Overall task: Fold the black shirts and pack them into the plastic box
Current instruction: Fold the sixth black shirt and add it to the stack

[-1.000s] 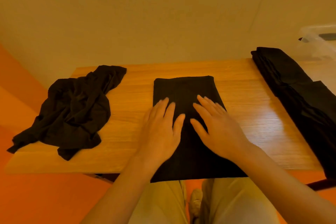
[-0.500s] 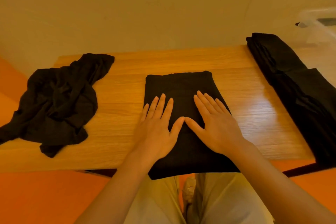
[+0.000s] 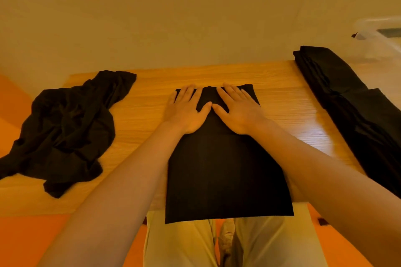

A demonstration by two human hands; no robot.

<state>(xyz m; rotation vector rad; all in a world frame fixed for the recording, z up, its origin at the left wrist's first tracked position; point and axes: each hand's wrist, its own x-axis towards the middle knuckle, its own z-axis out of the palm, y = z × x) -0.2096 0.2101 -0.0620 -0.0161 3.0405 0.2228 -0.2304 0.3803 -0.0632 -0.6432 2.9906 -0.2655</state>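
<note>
A folded shirt (image 3: 225,171) is pressed flat at the worktop's (image 3: 282,97) near edge — overhanging it — by the left hand (image 3: 187,110) and right hand (image 3: 238,109), fingers straight, nothing grasped; the plastic box (image 3: 382,37) is seen beyond the right edge

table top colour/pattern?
Light wood grain, seen in the head view: the table.

A wooden worktop (image 3: 271,84) with a pale, straight grain stands pushed against a plain cream wall (image 3: 173,17). A faint seam line runs diagonally down the wall on the right. Warm, yellowish light fills the room and leaves a glossy bright patch on the worktop's right side. Below and to the left of the worktop, the floor (image 3: 26,240) is a strong orange.
</note>
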